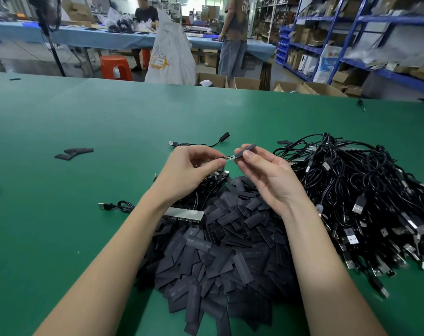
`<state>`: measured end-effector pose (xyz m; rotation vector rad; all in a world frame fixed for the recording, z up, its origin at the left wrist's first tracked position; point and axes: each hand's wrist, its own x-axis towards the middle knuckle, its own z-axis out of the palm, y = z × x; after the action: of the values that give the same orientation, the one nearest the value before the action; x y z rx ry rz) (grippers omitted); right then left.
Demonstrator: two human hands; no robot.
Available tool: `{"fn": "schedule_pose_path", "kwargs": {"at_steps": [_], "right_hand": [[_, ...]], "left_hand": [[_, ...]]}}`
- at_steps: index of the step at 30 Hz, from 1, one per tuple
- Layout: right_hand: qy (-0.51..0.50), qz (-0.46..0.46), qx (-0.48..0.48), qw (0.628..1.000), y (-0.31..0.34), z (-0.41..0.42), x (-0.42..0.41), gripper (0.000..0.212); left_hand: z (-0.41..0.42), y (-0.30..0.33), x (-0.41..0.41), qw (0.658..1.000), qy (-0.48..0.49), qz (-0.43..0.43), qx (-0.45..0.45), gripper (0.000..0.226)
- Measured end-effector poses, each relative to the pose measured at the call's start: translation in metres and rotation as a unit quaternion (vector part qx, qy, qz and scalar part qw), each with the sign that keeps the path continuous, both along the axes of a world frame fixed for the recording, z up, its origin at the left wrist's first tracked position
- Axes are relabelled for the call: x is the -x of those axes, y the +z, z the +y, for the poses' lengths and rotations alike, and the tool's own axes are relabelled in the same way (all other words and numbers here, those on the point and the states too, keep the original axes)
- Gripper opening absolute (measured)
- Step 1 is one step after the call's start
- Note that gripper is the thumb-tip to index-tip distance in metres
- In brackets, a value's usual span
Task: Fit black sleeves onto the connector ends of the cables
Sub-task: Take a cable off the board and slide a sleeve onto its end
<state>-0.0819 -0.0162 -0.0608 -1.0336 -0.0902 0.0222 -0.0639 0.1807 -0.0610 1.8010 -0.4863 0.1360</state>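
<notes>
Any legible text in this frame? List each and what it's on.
None can be read for certain.
Black sleeves in the pile: faint grey print, too blurred.
White sack behind the table: handwritten marks and a yellow label, illegible.
Standing person's shirt: lettering, too blurred.
White bag by the blue shelves: blue print, unreadable.

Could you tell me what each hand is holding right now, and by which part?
The left hand pinches the cable's connector end just behind its tip; the right hand pinches a black sleeve near its middle.

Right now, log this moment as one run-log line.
left hand: pinches bare cable connector end | right hand: holds black flat sleeve at its tip | sleeve: not yet on
</notes>
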Motion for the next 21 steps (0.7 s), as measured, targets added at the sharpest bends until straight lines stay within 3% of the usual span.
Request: {"fn": "schedule_pose_path", "kwargs": {"at_steps": [6, 14, 21], "right_hand": [[-0.036, -0.003, 0.015, 0.999, -0.002, 0.017, -0.002, 0.012], [-0.056, 0.038, -0.073, 0.995, -0.001, 0.024, -0.002, 0.009], [-0.046, 0.040, -0.044, 0.997, 0.001, 0.027, -0.002, 0.009]], "left_hand": [[-0.006, 0.000, 0.002, 1.000, 0.014, 0.003, 0.021, 0.004], [-0.012, -0.001, 0.003, 0.997, 0.049, -0.048, 0.032, 0.006], [-0.011, -0.001, 0.003, 0.994, 0.062, -0.081, 0.033, 0.005]]}}
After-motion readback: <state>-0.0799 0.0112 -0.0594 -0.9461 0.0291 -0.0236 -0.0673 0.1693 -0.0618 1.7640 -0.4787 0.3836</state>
